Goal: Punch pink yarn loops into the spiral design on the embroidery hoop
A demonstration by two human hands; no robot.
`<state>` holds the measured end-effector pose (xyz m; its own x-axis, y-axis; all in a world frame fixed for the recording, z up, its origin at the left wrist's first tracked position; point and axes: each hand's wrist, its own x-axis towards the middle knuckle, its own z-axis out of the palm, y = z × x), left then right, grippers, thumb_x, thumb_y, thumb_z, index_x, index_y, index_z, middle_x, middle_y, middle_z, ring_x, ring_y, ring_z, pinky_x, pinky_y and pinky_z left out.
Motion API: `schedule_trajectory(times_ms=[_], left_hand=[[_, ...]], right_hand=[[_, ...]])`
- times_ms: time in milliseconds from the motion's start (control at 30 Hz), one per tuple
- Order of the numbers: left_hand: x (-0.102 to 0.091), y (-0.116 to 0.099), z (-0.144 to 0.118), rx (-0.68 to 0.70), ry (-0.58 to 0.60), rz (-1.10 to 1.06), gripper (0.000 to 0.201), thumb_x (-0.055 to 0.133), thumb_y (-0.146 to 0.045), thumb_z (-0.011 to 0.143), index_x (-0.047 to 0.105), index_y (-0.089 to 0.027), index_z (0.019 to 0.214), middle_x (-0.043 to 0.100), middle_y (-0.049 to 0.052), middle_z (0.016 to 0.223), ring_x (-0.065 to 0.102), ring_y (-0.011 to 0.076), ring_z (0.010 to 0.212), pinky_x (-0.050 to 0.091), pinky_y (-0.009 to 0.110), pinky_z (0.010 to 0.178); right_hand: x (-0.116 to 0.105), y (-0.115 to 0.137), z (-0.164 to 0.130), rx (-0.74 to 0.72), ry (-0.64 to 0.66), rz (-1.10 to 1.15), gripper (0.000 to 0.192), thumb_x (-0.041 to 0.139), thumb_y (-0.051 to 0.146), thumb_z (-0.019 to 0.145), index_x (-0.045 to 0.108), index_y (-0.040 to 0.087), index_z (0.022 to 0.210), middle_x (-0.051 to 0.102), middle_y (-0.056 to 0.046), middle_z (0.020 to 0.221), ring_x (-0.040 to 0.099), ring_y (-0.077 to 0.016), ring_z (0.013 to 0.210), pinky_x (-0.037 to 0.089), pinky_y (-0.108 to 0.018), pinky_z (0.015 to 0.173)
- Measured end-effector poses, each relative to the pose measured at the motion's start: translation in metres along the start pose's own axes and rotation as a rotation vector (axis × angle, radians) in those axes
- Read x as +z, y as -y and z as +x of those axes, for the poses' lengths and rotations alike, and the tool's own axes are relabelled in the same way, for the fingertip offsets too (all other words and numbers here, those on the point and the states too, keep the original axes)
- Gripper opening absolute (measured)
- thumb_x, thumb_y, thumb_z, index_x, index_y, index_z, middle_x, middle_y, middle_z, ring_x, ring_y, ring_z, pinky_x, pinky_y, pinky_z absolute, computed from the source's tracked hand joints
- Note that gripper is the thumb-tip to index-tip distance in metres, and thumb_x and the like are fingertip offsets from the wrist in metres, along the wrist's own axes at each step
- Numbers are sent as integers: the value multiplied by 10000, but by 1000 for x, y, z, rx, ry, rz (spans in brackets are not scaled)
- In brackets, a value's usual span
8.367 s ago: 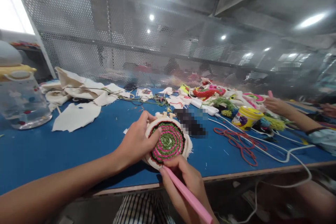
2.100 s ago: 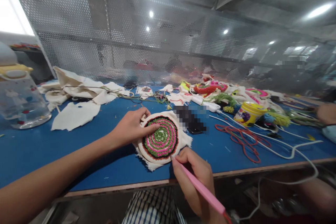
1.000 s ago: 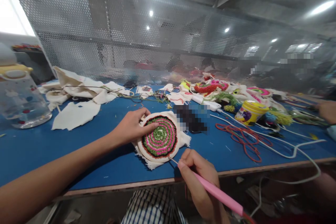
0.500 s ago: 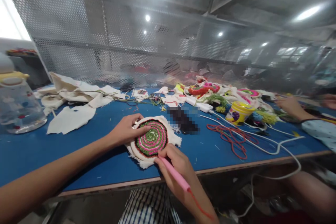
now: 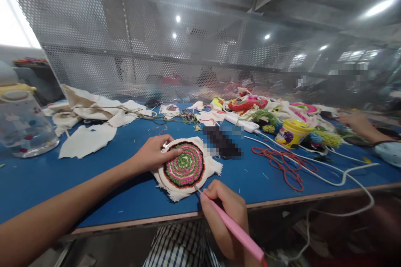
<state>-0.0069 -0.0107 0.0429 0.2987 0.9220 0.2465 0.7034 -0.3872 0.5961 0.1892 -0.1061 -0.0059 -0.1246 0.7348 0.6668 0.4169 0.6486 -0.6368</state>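
My left hand [image 5: 159, 151] grips the far left rim of an embroidery hoop [image 5: 185, 163], its thumb lying on the stitched face. White cloth is stretched in the hoop, with ragged edges sticking out around it. Rings of green, pink, black and orange-red yarn loops fill the cloth. In my right hand [image 5: 224, 210] is a pink punch needle [image 5: 239, 231], pinched near its front end. Its thin metal tip reaches the near edge of the stitched rings; whether it pierces the cloth I cannot tell. Red yarn shows at the tool's back end.
Scrap cloth [image 5: 87, 139] and a water bottle [image 5: 26, 123] are at the left. A dark pixelated object [image 5: 222, 142] lies beyond the hoop. Rightward are red yarn [image 5: 288, 164], a white cable [image 5: 344, 175], a yellow tub [image 5: 293, 133], a power strip [image 5: 242, 122] and another person's arm [image 5: 360, 127].
My right hand has drawn back toward me and to the right with the punch needle, baring its metal tip. My left hand keeps hold of the hoop. The view has shifted slightly.
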Motion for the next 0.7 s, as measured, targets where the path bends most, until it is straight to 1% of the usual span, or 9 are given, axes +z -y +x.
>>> schedule_trajectory(times_ms=[200,367,467,600,700], left_hand=[[1,0,-1,2,-12,-19,378,530,-541,711,563,-164,725,562,-9,604,509,158,582,369,232,522],[1,-1,-1,5,-13,-19,363,525,-527,712,558,-165,714,563,-5,609,510,159,588,371,230,520],[1,-2,-1,2,-25,-14,357,530,-520,712,564,-164,715,578,-2,627,516,159,596,378,234,531],[1,-5,-1,6,-38,-24,365,538,-526,709,562,-162,717,580,1,637,516,160,603,381,241,543],[0,-6,-2,14,-42,-23,360,536,-521,715,554,-162,719,570,0,628,510,158,596,376,241,539]], right_hand=[[2,-8,-8,43,-84,139,276,461,126,816,297,194,605,332,55,557,361,-76,504,283,-203,479],[2,-8,-10,57,-97,207,292,473,113,808,290,192,594,328,55,554,363,-79,516,291,-202,486],[0,-6,-9,58,-55,192,282,472,131,818,305,193,600,338,54,555,365,-81,517,291,-210,493],[-3,-3,-3,58,83,135,249,464,175,845,357,191,621,360,48,571,376,-86,522,292,-217,499],[-3,1,1,13,135,68,220,466,168,848,391,186,642,394,42,583,390,-83,521,303,-211,502]])
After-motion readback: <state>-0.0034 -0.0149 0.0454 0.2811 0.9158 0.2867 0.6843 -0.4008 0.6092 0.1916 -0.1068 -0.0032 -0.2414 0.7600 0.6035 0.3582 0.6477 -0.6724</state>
